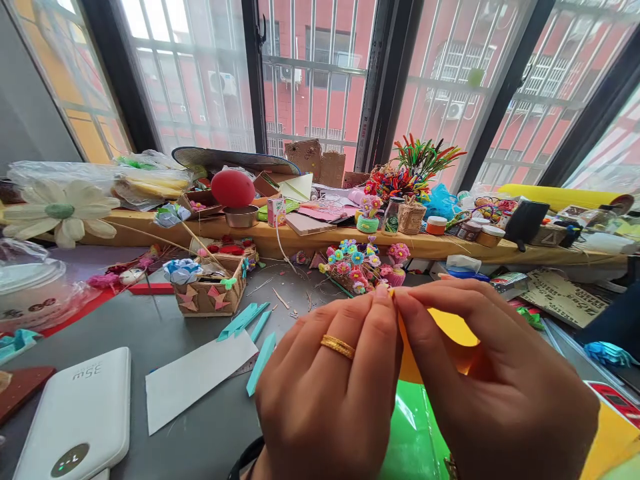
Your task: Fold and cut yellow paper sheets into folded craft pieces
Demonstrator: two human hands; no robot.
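Observation:
My left hand (pixel 335 373), with a gold ring on one finger, is closed in a pinch at the middle of the view. Its fingertips meet those of my right hand (pixel 490 373), which is also pinching. Between them they grip a sheet of yellow paper (pixel 453 330), which curves behind the right fingers. Most of the paper's lower part is hidden by the hands. Under them lies a glossy green sheet (pixel 413 427). To the left of my left hand are folded light-blue paper strips (pixel 261 363) and a white paper piece (pixel 195 383).
A white power bank (pixel 80 413) lies at lower left, near a lidded plastic cup (pixel 30 287). Behind stands a cardboard box (pixel 213 293) with paper flowers. Crochet flowers (pixel 355 263) sit beyond my hands. Along the windowsill are a red balloon (pixel 233 189), jars and craft scraps.

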